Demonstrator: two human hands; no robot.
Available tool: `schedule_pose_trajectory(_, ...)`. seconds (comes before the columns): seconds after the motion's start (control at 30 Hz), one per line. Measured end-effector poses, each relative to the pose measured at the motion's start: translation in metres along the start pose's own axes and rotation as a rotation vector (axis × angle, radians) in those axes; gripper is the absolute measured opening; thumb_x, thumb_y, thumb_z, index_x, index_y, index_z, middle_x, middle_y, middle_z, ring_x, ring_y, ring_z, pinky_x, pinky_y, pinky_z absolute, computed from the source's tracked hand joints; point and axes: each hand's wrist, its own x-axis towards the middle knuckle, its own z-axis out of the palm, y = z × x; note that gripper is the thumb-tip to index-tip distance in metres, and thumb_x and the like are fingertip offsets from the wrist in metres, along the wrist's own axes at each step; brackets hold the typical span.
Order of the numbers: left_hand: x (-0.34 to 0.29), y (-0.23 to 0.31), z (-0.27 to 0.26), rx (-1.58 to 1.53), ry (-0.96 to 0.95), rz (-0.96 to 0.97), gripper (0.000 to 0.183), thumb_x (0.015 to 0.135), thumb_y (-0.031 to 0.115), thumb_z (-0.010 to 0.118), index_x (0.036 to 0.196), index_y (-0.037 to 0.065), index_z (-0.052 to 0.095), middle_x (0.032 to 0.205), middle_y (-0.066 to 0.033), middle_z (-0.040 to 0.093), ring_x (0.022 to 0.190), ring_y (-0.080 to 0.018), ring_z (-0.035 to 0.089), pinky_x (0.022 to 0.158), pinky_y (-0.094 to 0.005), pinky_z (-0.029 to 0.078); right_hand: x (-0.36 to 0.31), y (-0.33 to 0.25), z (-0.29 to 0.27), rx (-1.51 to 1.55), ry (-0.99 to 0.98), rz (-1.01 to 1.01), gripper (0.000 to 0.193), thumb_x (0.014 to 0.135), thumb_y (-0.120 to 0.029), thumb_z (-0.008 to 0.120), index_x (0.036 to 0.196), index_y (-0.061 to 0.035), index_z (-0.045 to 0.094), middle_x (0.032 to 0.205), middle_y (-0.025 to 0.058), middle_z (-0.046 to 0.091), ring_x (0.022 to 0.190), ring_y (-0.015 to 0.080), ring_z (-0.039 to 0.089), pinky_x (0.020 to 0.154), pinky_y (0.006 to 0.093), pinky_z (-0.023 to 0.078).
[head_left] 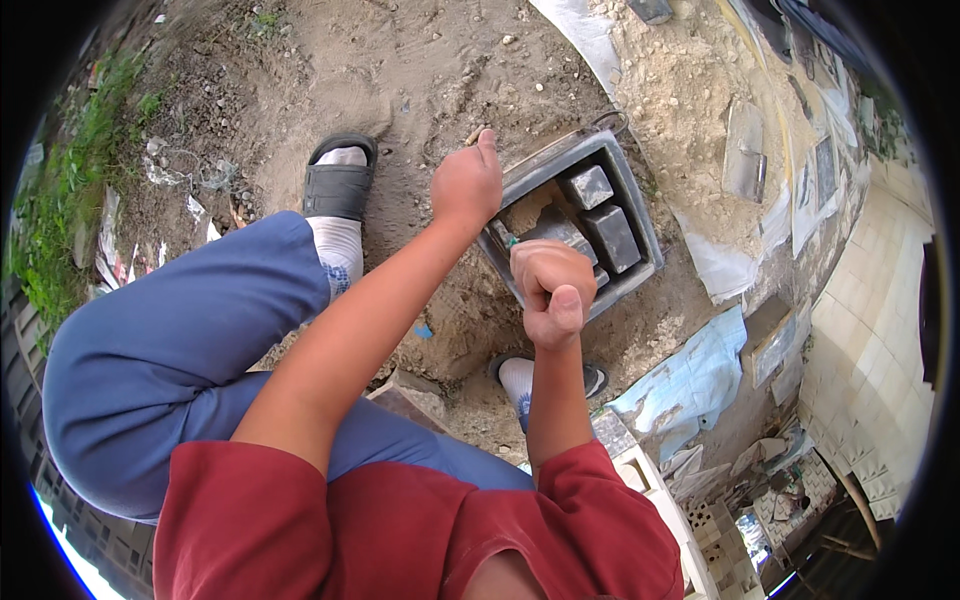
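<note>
Fists: right grip (548, 285) clenched above grey tray (640, 215), left grip (466, 185) closed beside it.

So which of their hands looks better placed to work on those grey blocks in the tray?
Probably the right hand: its fist hovers directly over the grey blocks in the tray, seemingly gripping a tool handle. The left hand sits outside the tray's rim, over sand.

ground: sandy dirt (420, 60) | left: grass (70, 170) | light: daylight
</note>
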Motion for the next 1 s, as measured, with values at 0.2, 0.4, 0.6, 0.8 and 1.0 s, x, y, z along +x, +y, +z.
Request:
schedule_pose_trajectory(0.2, -0.003, 0.004, 0.001, 0.002, -0.018, -0.008, 0.073, 0.111, 0.048, 0.03, 0.085, -0.002, 0.076, 0.09, -0.0322, 0.071, 0.089, -0.0529, 0.069, 0.086, -0.0592, 0.054, -0.001, -0.002, -0.002, -0.004, 0.028, -0.007, 0.057, 0.102, -0.044, 0.04, 0.062, -0.0059, 0.03, 0.057, 0.0071, 0.029, 0.046, 0.0268, 0.033, 0.049, 0.0403, 0.024)
schedule_pose_trajectory(0.4, 0.002, -0.007, 0.013, 0.063, 0.055, -0.03, 0.079, 0.111, 0.052, 0.026, 0.07, 0.008, 0.076, 0.072, -0.0176, 0.072, 0.079, -0.0428, 0.071, 0.083, -0.0511, 0.054, 0.006, 0.001, -0.001, -0.049, -0.025, 0.002, 0.059, 0.102, -0.046, 0.04, 0.061, -0.0055, 0.028, 0.056, 0.0066, 0.026, 0.046, 0.0252, 0.03, 0.049, 0.0393, 0.022)
schedule_pose_trajectory(0.6, -0.002, -0.006, 0.014, 0.057, 0.038, -0.007, 0.078, 0.111, 0.052, 0.027, 0.07, 0.008, 0.077, 0.074, -0.0161, 0.074, 0.081, -0.0414, 0.071, 0.083, -0.0499, 0.054, -0.008, -0.014, 0.001, -0.022, 0.009, -0.002, 0.05, 0.099, -0.036, 0.042, 0.062, -0.0045, 0.033, 0.059, 0.0081, 0.029, 0.047, 0.0288, 0.034, 0.048, 0.0415, 0.025)
schedule_pose_trajectory(0.8, 0.007, -0.01, 0.012, 0.062, 0.057, -0.014, 0.078, 0.111, 0.052, 0.028, 0.071, 0.007, 0.077, 0.074, -0.0158, 0.074, 0.08, -0.0419, 0.071, 0.083, -0.0497, 0.055, -0.003, -0.002, -0.004, -0.059, -0.003, 0.016, 0.059, 0.103, -0.046, 0.04, 0.06, -0.0064, 0.029, 0.055, 0.0065, 0.028, 0.045, 0.0251, 0.032, 0.048, 0.0395, 0.022)
schedule_pose_trajectory(1.0, 0.007, -0.01, 0.014, 0.057, 0.069, -0.009, 0.078, 0.111, 0.052, 0.027, 0.071, 0.007, 0.077, 0.075, -0.0156, 0.074, 0.081, -0.0408, 0.071, 0.085, -0.0498, 0.055, 0.001, 0.003, -0.004, -0.091, -0.03, 0.026, 0.055, 0.103, -0.039, 0.037, 0.06, -0.0054, 0.03, 0.055, 0.0069, 0.028, 0.045, 0.0256, 0.032, 0.048, 0.0404, 0.024)
